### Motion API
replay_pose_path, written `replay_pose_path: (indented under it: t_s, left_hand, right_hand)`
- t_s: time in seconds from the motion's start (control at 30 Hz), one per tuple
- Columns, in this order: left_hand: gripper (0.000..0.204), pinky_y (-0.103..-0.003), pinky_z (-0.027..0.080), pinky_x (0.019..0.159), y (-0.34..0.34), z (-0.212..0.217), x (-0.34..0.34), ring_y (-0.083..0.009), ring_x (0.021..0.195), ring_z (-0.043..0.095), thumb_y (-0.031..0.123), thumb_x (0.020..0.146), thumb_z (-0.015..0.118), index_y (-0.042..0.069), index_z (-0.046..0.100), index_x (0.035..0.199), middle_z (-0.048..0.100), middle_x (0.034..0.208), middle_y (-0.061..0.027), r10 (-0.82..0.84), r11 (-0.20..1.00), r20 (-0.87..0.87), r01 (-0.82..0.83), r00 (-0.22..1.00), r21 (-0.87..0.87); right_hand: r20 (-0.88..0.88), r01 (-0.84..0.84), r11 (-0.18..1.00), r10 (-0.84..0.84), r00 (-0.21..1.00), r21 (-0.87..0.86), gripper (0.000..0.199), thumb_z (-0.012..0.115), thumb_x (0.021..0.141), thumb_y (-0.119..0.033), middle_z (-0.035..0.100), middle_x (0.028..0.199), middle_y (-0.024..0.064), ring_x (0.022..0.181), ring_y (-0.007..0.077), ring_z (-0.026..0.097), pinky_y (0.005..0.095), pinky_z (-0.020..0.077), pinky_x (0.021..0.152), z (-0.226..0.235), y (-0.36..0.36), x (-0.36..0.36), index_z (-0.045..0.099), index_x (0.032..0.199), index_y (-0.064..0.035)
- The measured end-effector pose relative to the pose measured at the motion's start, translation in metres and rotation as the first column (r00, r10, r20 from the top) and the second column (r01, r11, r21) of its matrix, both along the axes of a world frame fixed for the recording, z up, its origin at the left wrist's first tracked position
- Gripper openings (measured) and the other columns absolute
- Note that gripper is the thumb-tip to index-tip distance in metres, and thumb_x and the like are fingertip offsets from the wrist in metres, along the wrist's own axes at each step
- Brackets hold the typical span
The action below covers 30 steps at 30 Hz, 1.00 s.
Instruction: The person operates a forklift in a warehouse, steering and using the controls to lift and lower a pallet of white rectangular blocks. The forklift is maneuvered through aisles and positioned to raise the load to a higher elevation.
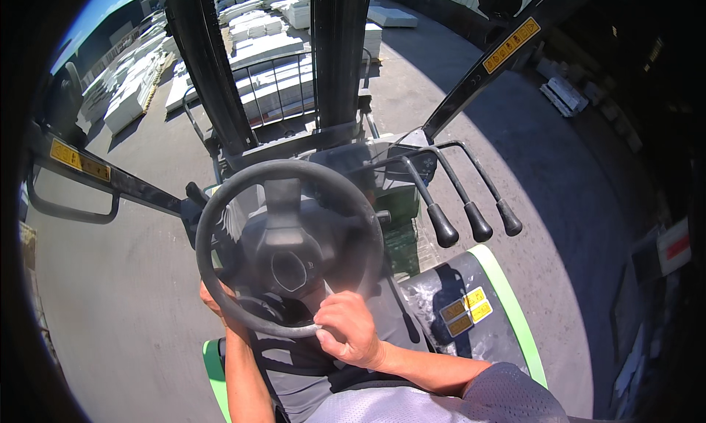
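Observation:
In front of me is the black steering wheel [290, 170] of a forklift, with a dark hub in its middle. My right hand [347, 327] is closed round the bottom of the rim, its thumb toward me. At the lower left of the rim is my left hand [213, 298], closed against it; the wheel partly hides its fingers. Three black-knobbed levers [443, 226] stand to the right of the wheel, apart from both hands.
The black mast [340, 55] rises ahead, with a load guard [276, 88] between its uprights. Beyond lie stacks of pale slabs [136, 103]. A black pillar [478, 70] stands at right, a grab handle [73, 213] at left. Shade covers the right-hand ground.

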<state>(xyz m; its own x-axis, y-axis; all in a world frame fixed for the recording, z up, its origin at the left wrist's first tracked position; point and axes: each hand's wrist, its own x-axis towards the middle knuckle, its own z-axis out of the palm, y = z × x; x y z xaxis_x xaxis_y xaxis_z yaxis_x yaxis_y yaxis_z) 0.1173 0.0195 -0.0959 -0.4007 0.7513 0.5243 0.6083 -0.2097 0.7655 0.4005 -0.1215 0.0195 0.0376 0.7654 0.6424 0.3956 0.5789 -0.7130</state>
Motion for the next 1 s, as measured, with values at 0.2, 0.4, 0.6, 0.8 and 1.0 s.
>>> replay_pose_path:
  t_s: [0.2, 0.4, 0.6, 0.8, 1.0]
  left_hand:
    - [0.033, -0.040, 0.049, 0.063, 0.023, -0.010, -0.003, -0.0266, 0.068, 0.063, 0.020, 0.105, 0.051, -0.004, 0.067, 0.090, 0.065, 0.074, -0.0134, 0.039, 0.998, 0.043, -0.036, 0.998, -0.060]
    - [0.032, -0.037, 0.050, 0.062, 0.037, -0.012, -0.008, -0.0223, 0.067, 0.064, 0.019, 0.105, 0.051, -0.005, 0.068, 0.092, 0.067, 0.075, -0.0113, 0.023, 0.996, 0.103, -0.014, 0.994, -0.092]
    - [0.031, -0.033, 0.049, 0.060, 0.061, -0.030, -0.003, -0.0174, 0.065, 0.063, 0.017, 0.104, 0.052, -0.005, 0.068, 0.091, 0.067, 0.072, -0.0091, 0.038, 0.991, 0.273, -0.001, 0.961, -0.133]
    - [0.032, -0.029, 0.046, 0.059, 0.092, -0.062, -0.007, -0.0130, 0.064, 0.060, 0.016, 0.103, 0.050, -0.005, 0.068, 0.088, 0.067, 0.073, -0.0064, 0.038, 0.995, 0.426, 0.004, 0.904, -0.097]
    - [0.031, -0.029, 0.046, 0.059, 0.105, -0.074, -0.013, -0.0128, 0.063, 0.058, 0.015, 0.104, 0.049, -0.005, 0.068, 0.089, 0.065, 0.072, -0.0062, 0.103, 0.979, 0.404, -0.020, 0.909, -0.205]
  right_hand:
    - [-0.033, -0.015, 1.000, 0.015, 0.999, -0.003, 0.021, 0.079, 0.079, -0.005, 0.069, 0.095, 0.0067, 0.098, 0.0292, 0.067, 0.0461, 0.0492, 0.093, -0.022, 0.028, -0.011, 0.068, 0.096, -0.0052]
    - [-0.033, -0.053, 0.999, 0.053, 0.998, -0.009, 0.020, 0.079, 0.079, -0.006, 0.069, 0.097, 0.0062, 0.097, 0.0287, 0.067, 0.0456, 0.0487, 0.092, -0.038, 0.051, -0.021, 0.069, 0.097, -0.0059]
    - [0.004, -0.053, 0.999, 0.053, 0.999, -0.012, 0.015, 0.076, 0.081, -0.008, 0.070, 0.090, 0.0064, 0.087, 0.0289, 0.067, 0.0447, 0.0496, 0.086, -0.057, 0.076, -0.020, 0.069, 0.094, -0.0045]
    - [0.000, -0.117, 0.992, 0.117, 0.993, -0.044, 0.021, 0.080, 0.079, -0.009, 0.069, 0.098, 0.0054, 0.096, 0.0276, 0.066, 0.0457, 0.0493, 0.088, -0.081, 0.111, -0.021, 0.071, 0.098, -0.0063]
    - [0.203, 0.197, 0.980, -0.200, 0.958, 0.035, 0.021, 0.079, 0.081, -0.009, 0.071, 0.107, 0.0085, 0.110, 0.0335, 0.061, 0.0472, 0.0494, 0.094, -0.060, 0.129, 0.039, 0.071, 0.100, -0.0071]
